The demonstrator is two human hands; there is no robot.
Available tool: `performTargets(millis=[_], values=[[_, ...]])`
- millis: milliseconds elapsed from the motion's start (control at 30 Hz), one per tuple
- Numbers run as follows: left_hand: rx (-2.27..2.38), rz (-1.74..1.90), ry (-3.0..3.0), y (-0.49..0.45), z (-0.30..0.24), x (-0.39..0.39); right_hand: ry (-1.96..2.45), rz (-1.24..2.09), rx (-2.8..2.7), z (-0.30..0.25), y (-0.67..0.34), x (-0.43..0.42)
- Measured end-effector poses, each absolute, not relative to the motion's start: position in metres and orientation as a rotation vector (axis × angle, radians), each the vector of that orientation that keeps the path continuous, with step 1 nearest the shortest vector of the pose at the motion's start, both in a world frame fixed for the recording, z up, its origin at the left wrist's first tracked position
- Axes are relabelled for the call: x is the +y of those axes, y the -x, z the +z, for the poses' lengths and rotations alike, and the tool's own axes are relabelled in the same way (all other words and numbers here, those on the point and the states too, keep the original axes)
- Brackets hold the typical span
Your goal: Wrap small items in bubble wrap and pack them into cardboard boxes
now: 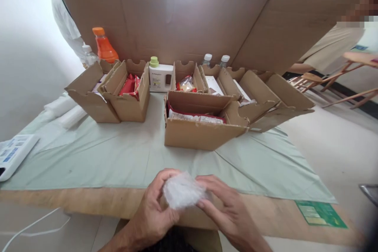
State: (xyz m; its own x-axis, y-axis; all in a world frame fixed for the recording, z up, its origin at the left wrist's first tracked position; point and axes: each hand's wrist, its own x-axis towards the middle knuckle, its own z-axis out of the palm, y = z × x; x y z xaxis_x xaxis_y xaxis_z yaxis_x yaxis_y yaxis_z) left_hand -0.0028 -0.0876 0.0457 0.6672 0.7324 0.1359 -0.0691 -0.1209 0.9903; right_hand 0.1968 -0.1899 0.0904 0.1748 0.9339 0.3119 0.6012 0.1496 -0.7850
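Both hands meet at the table's near edge around a crumpled clear plastic bag (182, 191). My left hand (153, 208) curls its fingers round the bag's left side. My right hand (227, 208) pinches the bag's right side with fingertips. Just beyond, on the pale green cloth (118, 157), stands an open cardboard box (197, 132) with white and red packets inside. Behind it are more open boxes (126, 94), some with red packets.
A white jug with a green cap (159, 76), an orange bottle (104, 47) and two clear bottles (215, 61) stand before a tall cardboard screen (189, 19). A white device (13, 153) lies at left, a green card (320, 213) at right. People stand behind.
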Motion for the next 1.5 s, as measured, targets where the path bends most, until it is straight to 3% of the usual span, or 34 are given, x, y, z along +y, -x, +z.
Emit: performTargets(millis=[200, 367, 533, 800, 1233, 1500], values=[[0.675, 1.263, -2.226, -0.041, 0.071, -0.032, 1.816, -0.469, -1.646, 0.190, -0.302, -0.137], [0.812, 1.287, -2.309, -0.072, 0.058, -0.020, 1.839, -0.821, -2.261, 0.191, -0.339, -0.045], [0.828, 1.277, -2.315, -0.076, 0.049, -0.025, 1.908, -0.663, -2.689, 0.176, -0.329, -0.004], [0.836, 1.322, -2.295, -0.079, 0.052, -0.024, 1.676, -0.631, -2.756, 0.176, -0.318, 0.004], [0.828, 1.391, -2.272, -0.082, 0.045, -0.023, 1.956, 0.028, -2.732, 0.151, -0.351, 0.030], [0.820, 1.409, -2.277, -0.083, 0.042, -0.021, 1.944, -0.184, -2.454, 0.156, -0.328, 0.011]])
